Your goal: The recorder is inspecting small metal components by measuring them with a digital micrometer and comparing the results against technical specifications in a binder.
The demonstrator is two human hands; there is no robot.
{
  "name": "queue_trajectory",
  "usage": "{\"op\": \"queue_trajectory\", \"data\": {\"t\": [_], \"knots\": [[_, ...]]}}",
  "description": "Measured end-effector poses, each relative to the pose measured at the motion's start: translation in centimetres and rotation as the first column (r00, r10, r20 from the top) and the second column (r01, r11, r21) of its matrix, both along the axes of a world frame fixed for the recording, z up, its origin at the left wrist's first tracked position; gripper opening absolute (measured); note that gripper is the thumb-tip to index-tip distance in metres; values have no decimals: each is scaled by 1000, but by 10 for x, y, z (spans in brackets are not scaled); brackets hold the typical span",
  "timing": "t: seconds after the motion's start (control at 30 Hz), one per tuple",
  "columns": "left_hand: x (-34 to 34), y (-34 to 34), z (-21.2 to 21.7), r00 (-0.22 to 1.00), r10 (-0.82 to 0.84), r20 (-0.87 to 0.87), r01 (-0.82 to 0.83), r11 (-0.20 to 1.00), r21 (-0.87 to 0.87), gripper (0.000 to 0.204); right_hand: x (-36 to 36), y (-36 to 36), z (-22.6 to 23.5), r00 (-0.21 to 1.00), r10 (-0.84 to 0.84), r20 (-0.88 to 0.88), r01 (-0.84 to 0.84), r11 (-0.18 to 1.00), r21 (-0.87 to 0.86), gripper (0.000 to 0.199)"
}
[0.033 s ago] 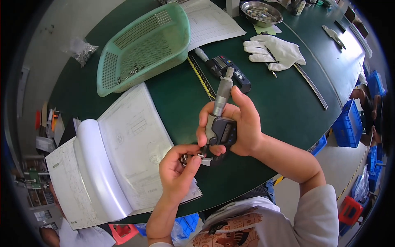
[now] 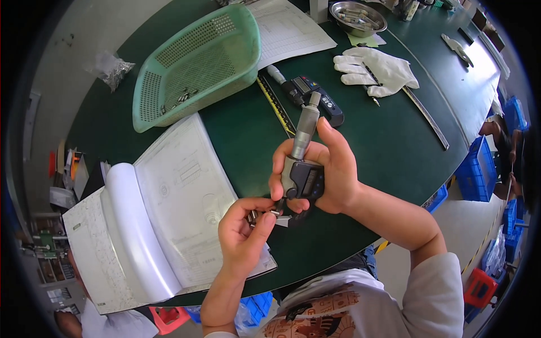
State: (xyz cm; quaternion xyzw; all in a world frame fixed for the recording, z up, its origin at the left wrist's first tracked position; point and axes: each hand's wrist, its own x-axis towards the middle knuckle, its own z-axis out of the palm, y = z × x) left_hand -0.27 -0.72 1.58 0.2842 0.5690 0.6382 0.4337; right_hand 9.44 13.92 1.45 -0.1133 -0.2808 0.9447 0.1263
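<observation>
My right hand (image 2: 341,169) is wrapped round a digital micrometer (image 2: 305,179), its grey thimble pointing up and away from me. At the micrometer's lower end, my left hand (image 2: 242,239) pinches a small shiny metal cylinder (image 2: 275,213) between thumb and finger, at the measuring jaws. Whether the jaws touch it I cannot tell. More small metal pieces (image 2: 252,217) lie inside the curled left fingers, partly hidden. Under the left hand is an open folder of technical drawings (image 2: 186,186) in clear sleeves.
Beyond the folder stands a green perforated basket (image 2: 252,53) with several small metal pieces. A second digital micrometer (image 2: 318,98) and a yellow-black ruler (image 2: 275,106) lie ahead. Farther right are a white glove (image 2: 389,70), a steel rule (image 2: 428,121) and a metal bowl (image 2: 337,19).
</observation>
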Motion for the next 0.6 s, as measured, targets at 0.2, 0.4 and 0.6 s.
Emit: {"op": "queue_trajectory", "data": {"t": [0.2, 0.4, 0.6], "knots": [[-5, -1, -2, 993, -9, 118, 18, 997, -72, 12, -2, -4, -2, 995, -81, 64, 71, 987, 144, 71], [-4, 1, -4, 995, -14, 103, 17, 1000, -22, 13, -2, -4, -1, 997, -50, 57, 44, 993, 111, 73], [-4, 2, -4, 994, -28, 106, 32, 999, -41, 12, -3, -5, 0, 994, -100, 46, 94, 988, 125, 74]]}}
